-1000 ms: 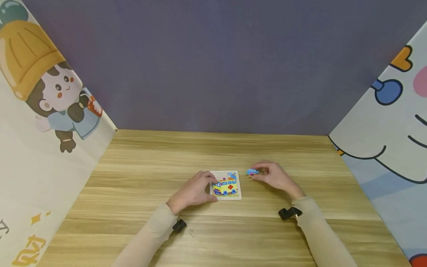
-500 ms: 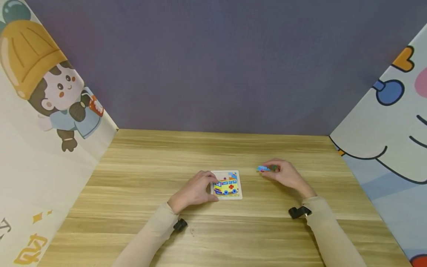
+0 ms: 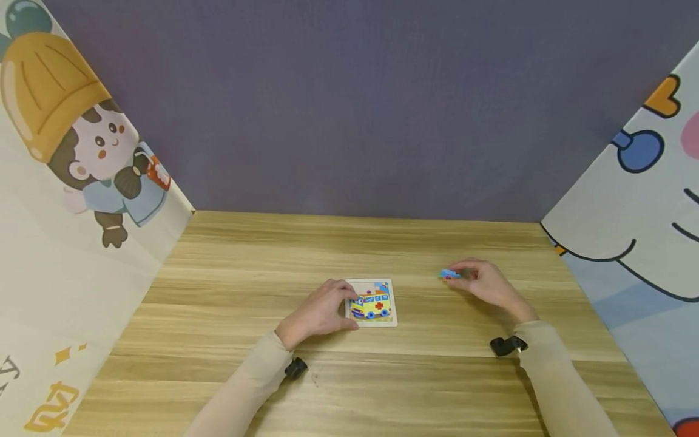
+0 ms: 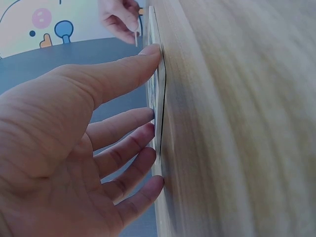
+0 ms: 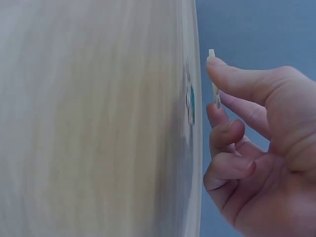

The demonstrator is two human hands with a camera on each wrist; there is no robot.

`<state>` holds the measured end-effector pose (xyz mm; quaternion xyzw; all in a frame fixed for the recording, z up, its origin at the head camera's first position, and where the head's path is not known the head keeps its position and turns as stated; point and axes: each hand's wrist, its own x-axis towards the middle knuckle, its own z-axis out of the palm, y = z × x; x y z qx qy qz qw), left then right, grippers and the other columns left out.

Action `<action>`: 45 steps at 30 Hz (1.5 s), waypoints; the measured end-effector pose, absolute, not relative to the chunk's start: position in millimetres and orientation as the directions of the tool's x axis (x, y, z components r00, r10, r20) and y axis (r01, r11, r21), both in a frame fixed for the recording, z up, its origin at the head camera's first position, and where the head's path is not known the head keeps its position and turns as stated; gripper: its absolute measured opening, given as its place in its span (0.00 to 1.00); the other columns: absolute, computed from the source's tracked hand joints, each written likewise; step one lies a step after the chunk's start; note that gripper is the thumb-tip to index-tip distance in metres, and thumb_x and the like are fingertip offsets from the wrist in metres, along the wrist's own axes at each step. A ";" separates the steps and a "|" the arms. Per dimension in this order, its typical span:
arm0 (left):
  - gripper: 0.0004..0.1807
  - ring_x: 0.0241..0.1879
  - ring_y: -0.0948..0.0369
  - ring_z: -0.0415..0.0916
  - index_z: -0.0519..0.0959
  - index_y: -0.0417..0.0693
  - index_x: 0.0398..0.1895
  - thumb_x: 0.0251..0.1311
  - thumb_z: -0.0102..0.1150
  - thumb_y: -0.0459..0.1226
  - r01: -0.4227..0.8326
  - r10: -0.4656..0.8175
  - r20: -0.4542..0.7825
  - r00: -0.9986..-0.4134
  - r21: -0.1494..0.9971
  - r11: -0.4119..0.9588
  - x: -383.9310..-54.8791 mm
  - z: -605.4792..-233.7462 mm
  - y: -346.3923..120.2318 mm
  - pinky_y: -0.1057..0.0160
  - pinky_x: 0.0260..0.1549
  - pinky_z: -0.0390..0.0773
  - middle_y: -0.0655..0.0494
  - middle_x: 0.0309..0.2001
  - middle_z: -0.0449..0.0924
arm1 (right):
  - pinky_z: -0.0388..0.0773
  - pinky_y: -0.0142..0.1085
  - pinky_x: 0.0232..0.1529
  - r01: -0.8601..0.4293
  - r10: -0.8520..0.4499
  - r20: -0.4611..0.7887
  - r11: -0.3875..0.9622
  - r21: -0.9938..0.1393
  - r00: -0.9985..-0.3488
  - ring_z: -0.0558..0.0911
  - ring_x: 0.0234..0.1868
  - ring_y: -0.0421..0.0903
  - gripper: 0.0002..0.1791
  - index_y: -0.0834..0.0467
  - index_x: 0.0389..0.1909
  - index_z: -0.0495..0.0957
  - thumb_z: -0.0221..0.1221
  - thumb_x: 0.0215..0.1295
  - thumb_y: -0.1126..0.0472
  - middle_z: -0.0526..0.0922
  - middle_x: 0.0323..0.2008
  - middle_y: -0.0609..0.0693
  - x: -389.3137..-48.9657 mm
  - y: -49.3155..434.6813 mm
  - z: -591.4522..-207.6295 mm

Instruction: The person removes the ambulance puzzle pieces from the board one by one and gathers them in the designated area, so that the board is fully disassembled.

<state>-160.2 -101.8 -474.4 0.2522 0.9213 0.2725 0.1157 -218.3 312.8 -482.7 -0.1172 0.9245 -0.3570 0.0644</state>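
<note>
A small square jigsaw puzzle board with a white rim and a yellow ambulance picture lies flat on the table. Its upper left shows a pale, bare patch. My left hand rests at the board's left side, thumb by the near corner. In the left wrist view, the fairly straight fingers touch the board's edge. To the right, my right hand pinches a blue jigsaw piece between thumb and fingers; the right wrist view shows this thin piece edge-on, raised off the table.
Beside the right hand, a small teal-edged piece lies on the wood-grain table. A dark wall stands behind the table, with cartoon-printed panels at the sides. Each wrist wears a black camera.
My right hand has moved rightward and slightly away with the blue jigsaw piece, farther from the board. The left hand has stayed at the board's left side.
</note>
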 end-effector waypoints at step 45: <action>0.32 0.70 0.49 0.71 0.84 0.46 0.63 0.57 0.81 0.47 0.397 0.524 -0.075 -0.849 0.563 0.724 -159.4 -474.4 -101.2 0.44 0.74 0.71 0.51 0.65 0.79 | 0.66 0.34 0.36 -0.067 -0.213 -0.157 0.772 -0.632 -0.964 0.72 0.36 0.43 0.28 0.61 0.67 0.81 0.67 0.74 0.48 0.79 0.39 0.52 -226.2 358.7 -484.3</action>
